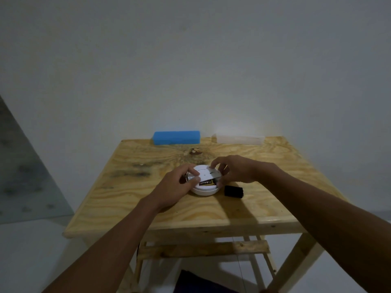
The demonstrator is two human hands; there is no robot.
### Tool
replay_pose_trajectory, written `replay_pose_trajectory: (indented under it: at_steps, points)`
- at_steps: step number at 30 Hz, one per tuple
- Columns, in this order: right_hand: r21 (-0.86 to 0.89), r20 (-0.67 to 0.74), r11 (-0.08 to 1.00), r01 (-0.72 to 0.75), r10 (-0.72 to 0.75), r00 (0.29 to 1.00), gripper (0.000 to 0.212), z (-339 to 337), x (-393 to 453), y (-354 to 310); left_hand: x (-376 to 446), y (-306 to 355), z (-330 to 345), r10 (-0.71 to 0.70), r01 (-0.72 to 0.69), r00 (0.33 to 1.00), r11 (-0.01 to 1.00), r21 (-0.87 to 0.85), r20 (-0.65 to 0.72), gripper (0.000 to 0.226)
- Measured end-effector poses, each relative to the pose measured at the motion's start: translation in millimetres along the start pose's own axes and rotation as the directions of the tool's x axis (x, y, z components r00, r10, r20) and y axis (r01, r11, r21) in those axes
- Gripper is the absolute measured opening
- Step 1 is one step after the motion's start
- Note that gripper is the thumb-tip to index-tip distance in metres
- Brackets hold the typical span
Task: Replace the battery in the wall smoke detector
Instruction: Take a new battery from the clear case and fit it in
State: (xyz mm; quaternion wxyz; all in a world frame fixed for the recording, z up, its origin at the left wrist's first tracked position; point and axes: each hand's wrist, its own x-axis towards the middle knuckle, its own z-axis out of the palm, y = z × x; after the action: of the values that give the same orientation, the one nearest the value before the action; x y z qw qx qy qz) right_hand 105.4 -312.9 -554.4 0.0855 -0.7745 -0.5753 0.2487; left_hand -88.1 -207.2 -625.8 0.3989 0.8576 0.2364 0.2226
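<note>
A round white smoke detector (204, 190) lies back-side up on the wooden table (131, 199). A black and gold battery (206, 183) sits in its open compartment. My left hand (178, 186) grips the detector's left side, thumb and fingers resting on top by the battery. My right hand (234, 170) holds the detector's right and far edge, fingertips on its top face. A second black battery (233, 191) lies loose on the table just right of the detector, below my right hand.
A blue rectangular box (176, 137) and a translucent white box (238, 139) stand at the table's far edge against the wall. The table's near edge (169, 227) is close to me, with wooden legs and a dark object on the floor beneath.
</note>
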Motion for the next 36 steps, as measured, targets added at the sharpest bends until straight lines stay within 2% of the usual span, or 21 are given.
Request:
replay_pose_trajectory:
  at_steps: [2, 7, 16, 23, 27, 29, 31, 33, 36]
  points:
    - [-0.015, -0.001, 1.0, -0.001, 0.001, 1.0, 0.061, 2, 0, 0, 3, -1, -4, 0.002, -0.003, 1.0, 1.0, 0.022, 0.025, 0.015]
    - [-0.006, -0.032, 1.0, 0.002, -0.003, 0.999, 0.054, 5, -1, 2, 3, -2, -8, 0.008, -0.012, 0.999, 0.996, 0.091, 0.045, 0.034]
    - [-0.048, -0.011, 0.998, -0.029, 0.029, 1.0, 0.06, 2, -2, -5, 2, 1, -8, 0.004, -0.01, 0.998, 0.995, 0.099, 0.058, 0.038]
    - [-0.027, -0.053, 0.999, -0.023, 0.021, 0.998, 0.057, 10, -6, -4, 5, -2, -7, 0.002, -0.008, 0.998, 0.996, 0.094, 0.056, 0.036]
    - [-0.029, -0.057, 0.999, -0.023, 0.021, 0.998, 0.06, 9, -9, -5, 0, 0, -2, 0.011, -0.012, 1.0, 0.995, 0.103, 0.019, 0.037]
    - [-0.01, -0.041, 1.0, -0.014, 0.014, 0.999, 0.063, 10, -13, -5, -4, -1, 0, 0.015, -0.015, 1.0, 0.996, 0.092, -0.001, 0.044]
    - [0.018, -0.021, 1.0, 0.013, -0.013, 1.0, 0.068, 14, -18, -4, -8, -1, 1, 0.022, -0.025, 0.999, 0.997, 0.073, 0.031, 0.064]
    - [0.003, -0.032, 0.999, 0.037, -0.037, 0.999, 0.073, 21, -22, -2, -9, -2, 2, 0.04, -0.048, 0.997, 0.991, 0.125, 0.068, 0.08]
    - [-0.031, -0.104, 0.999, 0.041, -0.044, 0.994, 0.079, 32, -24, -3, -7, -2, 5, 0.101, -0.11, 0.994, 0.962, 0.251, 0.049, 0.077]
